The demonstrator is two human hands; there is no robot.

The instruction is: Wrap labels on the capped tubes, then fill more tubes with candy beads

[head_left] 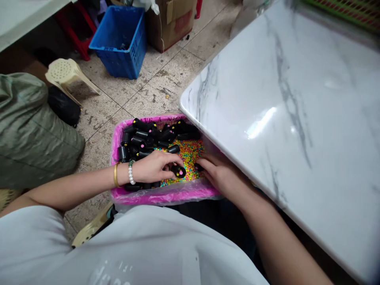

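My left hand [154,166], with bracelets at the wrist, is closed around a small black plastic tube [179,171]. The tube's open end faces up and shows pink and yellow beads inside. Close by on the right, my right hand [220,175] has its fingers closed on another black tube [198,167], mostly hidden by the fingers. Both hands are inside a pink tub [175,194] lined with clear plastic. Colourful small round beads [191,151] cover its right part. Many similar black tubes [141,134] lie heaped on its left.
A white marble-patterned table [237,103] overhangs the tub's right side. On the floor stand a blue crate [124,59], a cardboard box [172,23] and a cream stool [62,69]. A bulky green sack [32,134] is at the left. A green basket [350,12] sits at the table's far edge.
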